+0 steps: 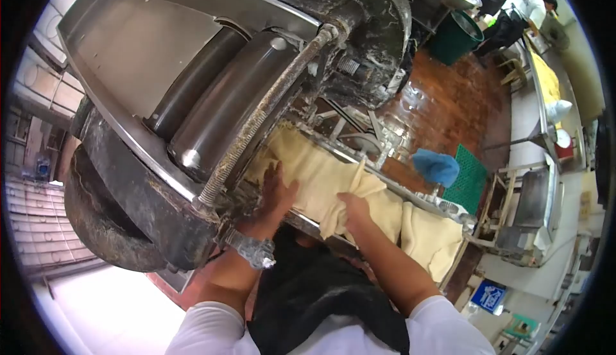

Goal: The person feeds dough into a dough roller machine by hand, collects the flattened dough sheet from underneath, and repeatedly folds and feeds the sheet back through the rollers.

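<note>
A long pale sheet of dough [314, 175] lies below the steel rollers [224, 98] of a large machine, with folds near its middle. My left hand [277, 191] rests on the dough close to the machine, its fingers apart. Farther right, my right hand [351, 210] grips a folded edge of the sheet, its fingers curled round it. Another thick piece of dough [431, 239] lies at the right end of the same narrow surface.
The machine's steel tray [141, 47] and round housing [112, 220] fill the left. A blue cloth [436, 167] hangs beyond the dough, near a green mat [467, 178]. Other people [529, 8] stand at the upper right by a green bin [457, 37].
</note>
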The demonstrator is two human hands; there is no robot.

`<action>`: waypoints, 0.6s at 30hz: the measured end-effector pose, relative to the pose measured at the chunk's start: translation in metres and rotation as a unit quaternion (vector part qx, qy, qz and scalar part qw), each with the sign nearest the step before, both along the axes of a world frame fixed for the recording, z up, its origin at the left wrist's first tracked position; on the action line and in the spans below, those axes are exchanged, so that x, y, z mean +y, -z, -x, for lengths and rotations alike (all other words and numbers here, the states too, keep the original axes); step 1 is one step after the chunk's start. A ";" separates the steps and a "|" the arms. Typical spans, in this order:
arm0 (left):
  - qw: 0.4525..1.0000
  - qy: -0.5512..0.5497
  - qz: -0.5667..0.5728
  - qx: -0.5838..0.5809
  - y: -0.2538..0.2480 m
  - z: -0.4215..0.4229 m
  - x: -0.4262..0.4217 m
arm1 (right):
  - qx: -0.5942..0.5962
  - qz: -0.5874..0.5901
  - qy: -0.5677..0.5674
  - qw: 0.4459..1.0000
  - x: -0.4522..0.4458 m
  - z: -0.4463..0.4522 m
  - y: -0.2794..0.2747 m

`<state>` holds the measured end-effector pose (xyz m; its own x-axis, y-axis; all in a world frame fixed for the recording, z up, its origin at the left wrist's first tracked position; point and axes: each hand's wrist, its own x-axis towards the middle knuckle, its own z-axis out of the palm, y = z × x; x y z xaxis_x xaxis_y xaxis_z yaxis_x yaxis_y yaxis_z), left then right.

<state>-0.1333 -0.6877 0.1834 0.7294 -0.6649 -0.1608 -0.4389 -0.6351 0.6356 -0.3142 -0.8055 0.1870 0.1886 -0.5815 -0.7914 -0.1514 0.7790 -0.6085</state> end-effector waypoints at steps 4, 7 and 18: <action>0.999 -0.009 -0.031 -0.015 0.012 -0.010 -0.011 | -0.110 -0.044 -0.008 0.993 -0.006 0.016 -0.059; 0.999 -0.006 -0.042 -0.033 0.000 -0.004 -0.022 | -0.119 -0.053 -0.003 0.991 -0.008 0.029 -0.065; 0.976 0.136 -0.146 0.089 0.011 0.018 -0.026 | -0.048 -0.007 0.003 0.999 -0.033 0.141 -0.069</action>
<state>-0.1513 -0.7136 0.1720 0.4754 -0.7374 -0.4798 -0.5164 -0.6754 0.5264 -0.4554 -0.8389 0.2561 0.2611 -0.5719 -0.7777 -0.0875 0.7883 -0.6090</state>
